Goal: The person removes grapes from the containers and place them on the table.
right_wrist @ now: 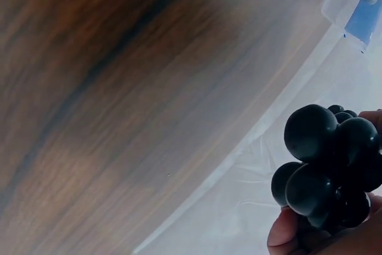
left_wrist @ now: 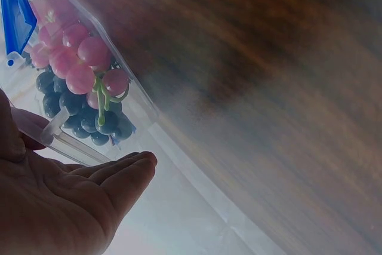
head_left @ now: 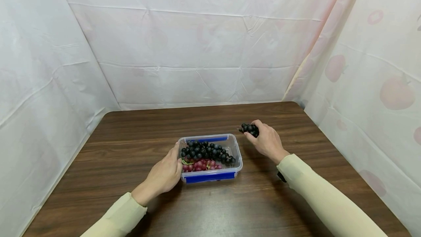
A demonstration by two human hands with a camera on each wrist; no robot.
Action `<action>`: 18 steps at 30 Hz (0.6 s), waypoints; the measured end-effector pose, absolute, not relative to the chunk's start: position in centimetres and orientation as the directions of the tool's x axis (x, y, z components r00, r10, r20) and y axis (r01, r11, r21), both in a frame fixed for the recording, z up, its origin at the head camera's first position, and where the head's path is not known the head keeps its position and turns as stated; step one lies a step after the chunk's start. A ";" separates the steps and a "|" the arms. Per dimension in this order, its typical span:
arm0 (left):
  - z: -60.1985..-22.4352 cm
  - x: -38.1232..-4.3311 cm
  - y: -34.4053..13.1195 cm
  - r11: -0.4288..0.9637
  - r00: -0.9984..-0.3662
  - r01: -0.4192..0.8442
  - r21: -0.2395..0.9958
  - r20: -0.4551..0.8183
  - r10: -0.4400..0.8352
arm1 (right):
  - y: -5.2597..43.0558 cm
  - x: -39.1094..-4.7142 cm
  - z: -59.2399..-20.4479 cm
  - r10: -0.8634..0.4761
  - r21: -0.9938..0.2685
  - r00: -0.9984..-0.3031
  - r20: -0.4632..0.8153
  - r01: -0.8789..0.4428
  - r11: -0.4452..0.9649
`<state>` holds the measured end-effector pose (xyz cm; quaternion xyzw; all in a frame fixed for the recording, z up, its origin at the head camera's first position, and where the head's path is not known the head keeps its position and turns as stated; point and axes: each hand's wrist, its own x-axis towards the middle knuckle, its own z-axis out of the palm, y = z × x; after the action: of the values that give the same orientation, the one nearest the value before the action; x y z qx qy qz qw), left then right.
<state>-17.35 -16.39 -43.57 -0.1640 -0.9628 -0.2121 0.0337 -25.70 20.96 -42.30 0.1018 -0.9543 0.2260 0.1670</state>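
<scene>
A clear plastic food container (head_left: 239, 158) with blue side clips sits on the table. Inside lie a bunch of black grapes (head_left: 204, 150) and, along its near side, a bunch of red grapes (head_left: 200, 165). At the container's left wall, my left hand (head_left: 167, 167) holds the edge, its fingers stretched along the outside and the thumb at the rim. My right hand (head_left: 268, 141) grips another black grape bunch (right_wrist: 313, 189) to the right of the container's far corner. A short stem of that bunch (head_left: 248, 129) points left.
The brown wooden table (head_left: 138, 134) extends around the container. Pale, creased sheeting (head_left: 197, 46) hangs behind the table and along both sides, with faint fruit prints on the right. A dark band (head_left: 281, 176) shows at the right wrist.
</scene>
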 end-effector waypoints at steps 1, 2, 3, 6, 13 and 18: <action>-43.6 -17.4 -16.4 0.856 -0.944 0.330 0.397 0.135 0.301 | 21.0 -25.7 -42.4 -0.119 -0.393 -0.923 0.366 -0.269 0.879; -43.6 -17.4 -16.4 0.857 -0.944 0.330 0.397 0.136 0.300 | 21.1 -25.8 -42.4 -0.120 -0.389 -0.922 0.367 -0.269 0.881; -43.6 -17.4 -16.4 0.857 -0.944 0.329 0.396 0.136 0.300 | 21.1 -25.8 -42.5 -0.120 -0.386 -0.922 0.367 -0.268 0.883; -43.6 -17.4 -16.4 0.857 -0.945 0.328 0.397 0.137 0.298 | 21.2 -25.8 -42.5 -0.120 -0.378 -0.923 0.367 -0.265 0.887; -43.6 -17.4 -16.4 0.858 -0.945 0.326 0.396 0.135 0.297 | 21.3 -25.8 -42.6 -0.112 -0.372 -0.932 0.343 -0.245 0.895; -43.6 -17.3 -16.4 0.857 -0.945 0.326 0.398 0.132 0.298 | 21.4 -25.8 -42.7 -0.110 -0.366 -0.939 0.325 -0.232 0.901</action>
<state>-17.34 -16.37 -43.58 -0.1619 -0.9631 -0.2123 0.0330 -25.84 21.40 -42.70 0.0885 -0.9634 0.2036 0.1500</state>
